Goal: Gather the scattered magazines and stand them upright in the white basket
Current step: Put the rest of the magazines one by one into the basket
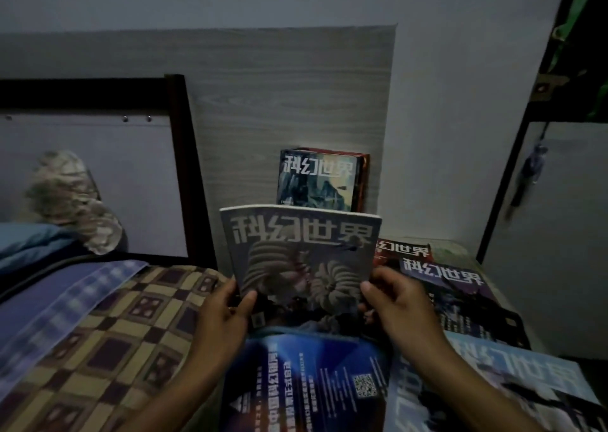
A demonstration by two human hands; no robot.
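While both hands pinch the grey-covered upright magazine (301, 254), left hand (227, 313) and right hand (399, 303) at its lower corners, it may flop forward; the white basket isn't visible, and stood magazines (320, 181) wait behind it.

- A grey-covered magazine (301, 250) with large white title characters and a striped, shell-like illustration is held upright at centre, lower corners pinched by both hands.
- Behind it, a teal-covered issue (316, 181) stands upright against a wood-grain panel, red-edged copies (362, 181) packed just behind it.
- To the right, a red-and-black issue (403, 250) lies flat, partly covered by a dark purple issue (460, 296).
- A pale blue issue (513, 379) lies flat at lower right, overlapping the purple one's near edge.
- A blue back cover (306, 382) bearing white text and a QR code lies in the foreground, below the held copy.
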